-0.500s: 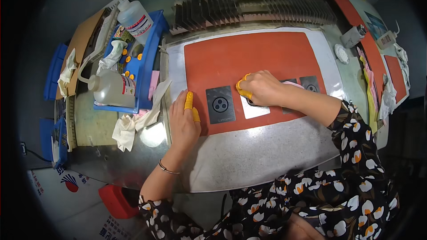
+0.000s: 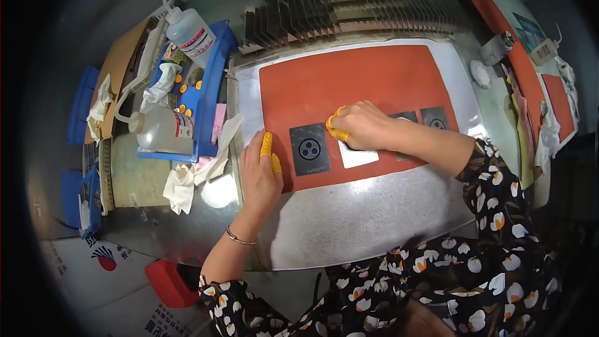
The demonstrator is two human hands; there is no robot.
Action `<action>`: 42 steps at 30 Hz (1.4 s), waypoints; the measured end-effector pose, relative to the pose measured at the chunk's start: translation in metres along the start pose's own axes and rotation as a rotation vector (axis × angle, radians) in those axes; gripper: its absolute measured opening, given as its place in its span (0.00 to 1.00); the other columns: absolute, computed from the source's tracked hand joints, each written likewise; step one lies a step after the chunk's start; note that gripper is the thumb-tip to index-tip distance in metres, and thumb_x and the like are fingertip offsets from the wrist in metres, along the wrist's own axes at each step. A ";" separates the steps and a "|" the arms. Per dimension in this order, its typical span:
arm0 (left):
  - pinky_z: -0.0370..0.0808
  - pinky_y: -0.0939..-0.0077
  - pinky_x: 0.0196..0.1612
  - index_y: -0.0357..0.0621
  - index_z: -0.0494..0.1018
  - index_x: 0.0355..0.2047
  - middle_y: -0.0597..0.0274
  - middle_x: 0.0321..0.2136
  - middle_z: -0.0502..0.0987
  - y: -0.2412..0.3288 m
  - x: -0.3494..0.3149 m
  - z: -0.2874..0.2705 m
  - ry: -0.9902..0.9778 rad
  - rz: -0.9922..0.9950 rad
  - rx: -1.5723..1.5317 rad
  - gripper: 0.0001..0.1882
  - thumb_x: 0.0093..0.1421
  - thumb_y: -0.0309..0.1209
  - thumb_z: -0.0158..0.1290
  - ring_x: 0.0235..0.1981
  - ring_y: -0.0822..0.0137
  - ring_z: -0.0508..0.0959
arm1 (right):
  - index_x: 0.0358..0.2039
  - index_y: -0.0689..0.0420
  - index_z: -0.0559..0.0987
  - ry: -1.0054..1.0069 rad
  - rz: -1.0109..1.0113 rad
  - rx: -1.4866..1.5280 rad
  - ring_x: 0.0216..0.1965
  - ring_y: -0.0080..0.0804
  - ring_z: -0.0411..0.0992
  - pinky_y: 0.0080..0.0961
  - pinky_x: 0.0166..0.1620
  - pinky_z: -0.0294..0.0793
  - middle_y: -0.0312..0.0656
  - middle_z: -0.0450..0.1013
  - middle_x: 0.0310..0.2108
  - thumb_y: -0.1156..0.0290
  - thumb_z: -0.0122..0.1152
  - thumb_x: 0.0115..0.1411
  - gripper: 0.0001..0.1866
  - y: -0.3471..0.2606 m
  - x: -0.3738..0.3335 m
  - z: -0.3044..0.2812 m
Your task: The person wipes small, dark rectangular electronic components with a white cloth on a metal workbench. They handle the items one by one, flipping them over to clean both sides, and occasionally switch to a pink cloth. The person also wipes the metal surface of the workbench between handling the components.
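My right hand (image 2: 364, 125), fingers curled down and yellow finger cots on some, is over a bright metal plate (image 2: 359, 158) and hides much of it. What the fingers grip, if anything, is hidden. Left of it a dark grey square plate (image 2: 300, 165) with a ringed three-hole pattern lies flat on the red-orange mat (image 2: 349, 81). More dark plates lie to the right, one (image 2: 447, 126) partly behind my forearm. My left hand (image 2: 261, 171) rests at the mat's left edge, fingers stretched out, two in yellow cots, holding nothing.
Thin dark plates stand upright in a long rack (image 2: 368, 9) behind the mat. To the left a blue tray (image 2: 215, 75) holds two squeeze bottles (image 2: 163, 130) and orange finger cots. White cloths (image 2: 181, 187) hang beside it. A grey container (image 2: 494, 50) stands at the right.
My right hand has shifted slightly left, its fingertips now near the dark plate's upper right corner. My left hand stays at the mat's edge. The whole view has tilted a little.
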State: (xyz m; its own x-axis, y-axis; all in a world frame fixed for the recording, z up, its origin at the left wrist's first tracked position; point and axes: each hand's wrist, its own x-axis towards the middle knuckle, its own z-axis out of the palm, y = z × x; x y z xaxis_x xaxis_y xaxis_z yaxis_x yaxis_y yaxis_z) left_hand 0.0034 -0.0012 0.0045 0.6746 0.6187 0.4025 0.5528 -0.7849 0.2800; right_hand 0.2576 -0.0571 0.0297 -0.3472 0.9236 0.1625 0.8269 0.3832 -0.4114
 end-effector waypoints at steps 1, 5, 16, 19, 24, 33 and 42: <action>0.61 0.58 0.52 0.25 0.65 0.42 0.42 0.49 0.64 -0.002 -0.001 -0.001 -0.007 0.009 -0.003 0.18 0.49 0.18 0.45 0.50 0.48 0.65 | 0.25 0.59 0.75 -0.009 -0.027 -0.005 0.24 0.45 0.71 0.39 0.26 0.68 0.46 0.70 0.20 0.76 0.54 0.47 0.04 0.003 -0.007 -0.005; 0.61 0.58 0.51 0.25 0.65 0.42 0.42 0.49 0.64 0.001 0.002 -0.002 -0.001 -0.010 0.027 0.17 0.49 0.19 0.45 0.50 0.47 0.65 | 0.26 0.59 0.74 0.007 -0.086 0.058 0.25 0.43 0.71 0.38 0.26 0.68 0.45 0.70 0.21 0.73 0.56 0.47 0.05 0.015 -0.032 -0.005; 0.61 0.57 0.51 0.27 0.65 0.39 0.41 0.48 0.64 0.003 0.003 -0.002 0.016 -0.007 0.011 0.16 0.47 0.17 0.46 0.48 0.46 0.67 | 0.21 0.62 0.72 -0.110 -0.149 0.041 0.24 0.42 0.71 0.38 0.23 0.68 0.45 0.69 0.19 0.78 0.52 0.45 0.02 -0.008 -0.049 -0.006; 0.61 0.57 0.51 0.27 0.66 0.38 0.41 0.48 0.65 -0.003 0.000 0.000 0.017 0.040 0.010 0.16 0.45 0.17 0.46 0.46 0.45 0.67 | 0.23 0.61 0.73 -0.028 -0.240 0.151 0.23 0.41 0.71 0.37 0.23 0.68 0.45 0.69 0.19 0.76 0.53 0.48 0.02 -0.020 -0.035 0.000; 0.62 0.58 0.50 0.27 0.66 0.36 0.42 0.48 0.65 0.000 0.001 0.002 0.037 0.009 0.007 0.16 0.43 0.15 0.47 0.46 0.47 0.67 | 0.23 0.62 0.73 -0.040 -0.181 0.064 0.23 0.41 0.70 0.36 0.23 0.68 0.45 0.69 0.18 0.77 0.54 0.46 0.02 -0.015 -0.058 -0.003; 0.63 0.59 0.49 0.26 0.67 0.36 0.42 0.47 0.66 0.000 -0.002 0.000 0.034 0.001 0.045 0.17 0.41 0.15 0.47 0.47 0.48 0.67 | 0.21 0.62 0.73 -0.052 -0.142 0.102 0.25 0.40 0.71 0.36 0.26 0.71 0.45 0.70 0.19 0.80 0.54 0.42 0.03 -0.014 -0.062 0.002; 0.62 0.60 0.50 0.26 0.67 0.34 0.42 0.48 0.66 0.002 0.002 -0.002 0.036 0.022 0.013 0.13 0.44 0.15 0.46 0.48 0.48 0.67 | 0.22 0.61 0.71 -0.130 -0.059 0.022 0.22 0.42 0.70 0.35 0.24 0.69 0.45 0.69 0.19 0.80 0.54 0.45 0.02 -0.009 -0.092 -0.020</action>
State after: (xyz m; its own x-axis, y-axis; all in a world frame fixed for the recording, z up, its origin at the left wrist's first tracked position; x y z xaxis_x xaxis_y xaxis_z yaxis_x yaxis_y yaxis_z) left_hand 0.0051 -0.0016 0.0075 0.6689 0.5993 0.4399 0.5442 -0.7978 0.2595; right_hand 0.2911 -0.1454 0.0361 -0.4502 0.8901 0.0703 0.7941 0.4351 -0.4244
